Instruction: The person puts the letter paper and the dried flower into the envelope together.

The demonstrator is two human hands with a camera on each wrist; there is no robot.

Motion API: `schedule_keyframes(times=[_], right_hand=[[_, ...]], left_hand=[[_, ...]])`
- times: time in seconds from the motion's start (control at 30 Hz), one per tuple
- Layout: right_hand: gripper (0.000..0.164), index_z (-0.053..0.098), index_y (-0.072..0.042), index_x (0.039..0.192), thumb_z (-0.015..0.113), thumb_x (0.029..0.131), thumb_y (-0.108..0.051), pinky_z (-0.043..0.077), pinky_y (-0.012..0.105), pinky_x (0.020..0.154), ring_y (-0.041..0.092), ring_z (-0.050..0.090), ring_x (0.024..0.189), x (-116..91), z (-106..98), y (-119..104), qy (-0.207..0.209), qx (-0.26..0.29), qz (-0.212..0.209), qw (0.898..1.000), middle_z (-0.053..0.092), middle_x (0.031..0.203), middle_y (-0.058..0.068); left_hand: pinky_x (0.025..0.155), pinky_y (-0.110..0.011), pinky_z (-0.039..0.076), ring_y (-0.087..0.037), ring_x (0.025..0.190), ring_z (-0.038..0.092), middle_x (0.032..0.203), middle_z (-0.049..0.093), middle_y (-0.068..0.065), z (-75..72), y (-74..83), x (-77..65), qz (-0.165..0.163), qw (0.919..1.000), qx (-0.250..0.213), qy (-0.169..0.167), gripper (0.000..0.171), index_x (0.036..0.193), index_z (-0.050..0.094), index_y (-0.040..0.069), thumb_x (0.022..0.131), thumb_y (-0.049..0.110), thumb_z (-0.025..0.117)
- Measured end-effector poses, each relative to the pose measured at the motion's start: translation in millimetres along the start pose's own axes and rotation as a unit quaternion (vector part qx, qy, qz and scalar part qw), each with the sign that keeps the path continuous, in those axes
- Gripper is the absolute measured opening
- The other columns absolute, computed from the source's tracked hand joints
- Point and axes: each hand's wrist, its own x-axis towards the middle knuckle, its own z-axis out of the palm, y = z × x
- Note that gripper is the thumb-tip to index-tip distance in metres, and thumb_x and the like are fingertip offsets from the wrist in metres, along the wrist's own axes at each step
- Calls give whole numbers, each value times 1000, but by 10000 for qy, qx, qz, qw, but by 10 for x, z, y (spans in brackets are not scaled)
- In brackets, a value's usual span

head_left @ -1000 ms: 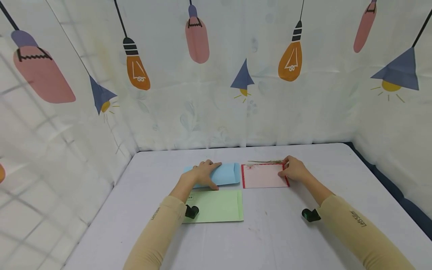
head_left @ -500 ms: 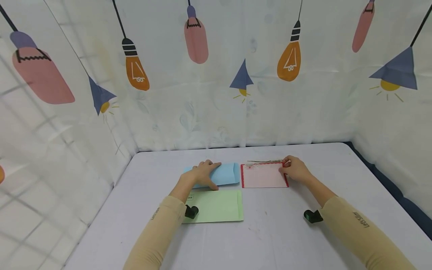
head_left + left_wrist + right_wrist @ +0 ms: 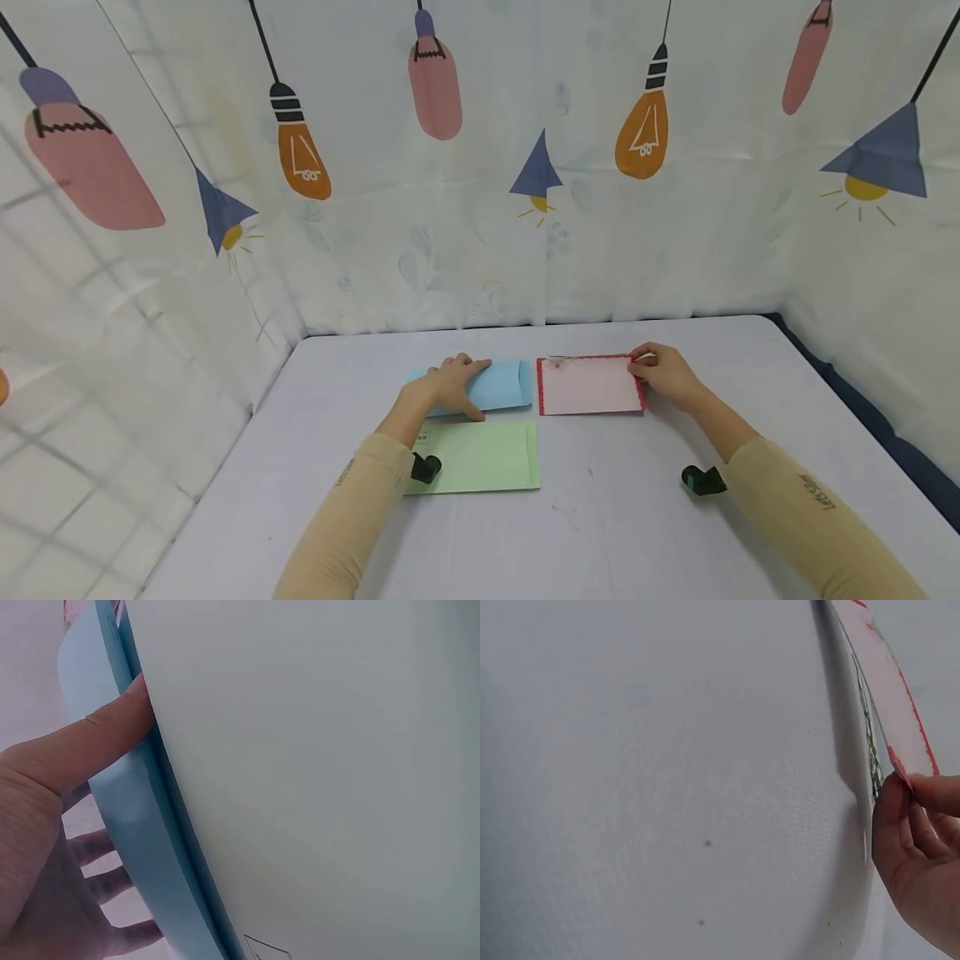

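My left hand (image 3: 448, 387) spans the light blue envelope (image 3: 501, 386), thumb at its near edge and fingers at its far edge. In the left wrist view the thumb tip dips between the blue envelope (image 3: 131, 799) and the pale green envelope (image 3: 315, 765), which lies in front of it. With thumb and fingertips my right hand (image 3: 666, 373) pinches the far right corner of a pink card with a red border (image 3: 588, 386). That card is tilted up off the table in the right wrist view, and a thin green twig (image 3: 871, 742) shows beneath it.
The green envelope (image 3: 483, 458) lies flat nearest to me. White cloth covers the table (image 3: 592, 525). A curtain printed with lamps (image 3: 480, 242) hangs behind the far edge. A black wrist camera (image 3: 703, 480) sticks out from the right sleeve.
My right hand has shifted slightly right and away from me, raising the card's far edge. The twig seen beyond that edge is now mostly hidden. The left hand keeps its place.
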Motion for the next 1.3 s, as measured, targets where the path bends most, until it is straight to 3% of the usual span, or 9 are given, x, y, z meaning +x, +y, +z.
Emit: schedule_keyframes(times=[0.53,1.1,1.3], right_hand=[[34,50,11,128,62,103,-9,58,27,81,17,68,88,8,106,-127,23,938,75,9956,66,116,25],[25,61,5,117,71,97,-6,57,27,71,20,67,78,36,227,-170,192,-122,-214,9995,73,101,18],[25,62,5,118,70,97,-6,58,28,73,20,69,78,50,274,-244,202,-128,-146,9996,72,104,20]], left_hand=[[106,-62,38,-35,139,37,156,36,-10,-14,19,0,-97,9999,-35,-9,105,164,30,28,78,50,88],[107,-58,38,-34,139,38,154,38,-10,-10,18,5,16,10000,11,40,105,163,31,25,78,50,88],[106,-59,38,-34,139,38,154,38,-10,-7,9,9,39,10000,22,41,105,163,31,25,79,50,88]])
